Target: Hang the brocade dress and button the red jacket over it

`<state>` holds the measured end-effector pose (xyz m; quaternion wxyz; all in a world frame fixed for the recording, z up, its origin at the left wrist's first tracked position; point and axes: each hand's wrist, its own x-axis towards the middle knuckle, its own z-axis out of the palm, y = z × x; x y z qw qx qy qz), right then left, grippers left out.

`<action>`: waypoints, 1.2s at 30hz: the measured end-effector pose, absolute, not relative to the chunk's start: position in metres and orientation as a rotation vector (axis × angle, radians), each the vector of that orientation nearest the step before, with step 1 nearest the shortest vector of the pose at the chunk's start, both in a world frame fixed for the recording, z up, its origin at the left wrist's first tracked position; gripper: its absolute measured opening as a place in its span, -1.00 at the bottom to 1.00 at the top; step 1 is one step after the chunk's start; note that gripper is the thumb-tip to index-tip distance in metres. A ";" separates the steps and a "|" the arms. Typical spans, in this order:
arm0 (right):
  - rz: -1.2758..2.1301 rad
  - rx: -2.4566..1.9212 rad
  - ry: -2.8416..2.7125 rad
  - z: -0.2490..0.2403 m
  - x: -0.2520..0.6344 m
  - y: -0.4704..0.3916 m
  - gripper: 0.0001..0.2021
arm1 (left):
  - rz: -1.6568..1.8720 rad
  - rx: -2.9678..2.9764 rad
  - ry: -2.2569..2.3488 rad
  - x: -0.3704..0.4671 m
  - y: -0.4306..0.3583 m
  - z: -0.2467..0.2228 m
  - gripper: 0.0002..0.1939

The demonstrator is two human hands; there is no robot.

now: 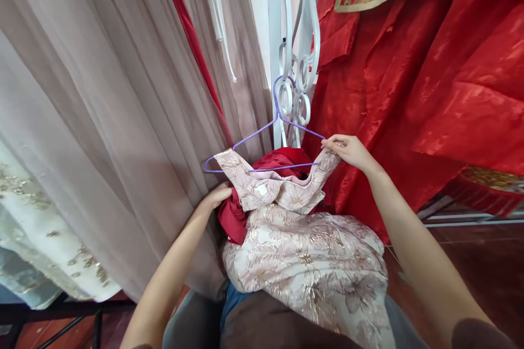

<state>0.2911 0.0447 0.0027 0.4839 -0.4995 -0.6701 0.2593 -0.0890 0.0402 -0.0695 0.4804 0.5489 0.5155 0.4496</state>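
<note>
A pale pink dress with gold floral brocade hangs by its shoulder straps on a purple wire hanger. The hanger's hook loops over white scrolled metalwork. My right hand pinches the dress's right strap at that end of the hanger. At the left, my left hand reaches behind the bodice beside a bunched red cloth; its fingertips are partly hidden, and they seem closed on this cloth. The dress's skirt spreads down over my lap.
Greyish-pink sheer drapery fills the left side, with a red strip running down it. Red satin garments hang at the right. A white gown with gold trim and a black metal frame stand lower left.
</note>
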 end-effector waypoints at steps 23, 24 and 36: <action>0.421 -1.021 -1.339 -0.035 0.336 0.029 -0.67 | 1.993 1.507 1.389 -0.129 0.026 -0.042 -0.69; 0.424 -1.036 -1.294 -0.046 0.339 0.025 -0.67 | 1.983 1.433 1.414 -0.130 0.020 -0.056 -0.67; 0.433 -1.070 -1.053 -0.101 0.342 0.003 -0.68 | 2.062 2.184 1.748 -0.070 -0.041 -0.069 -0.91</action>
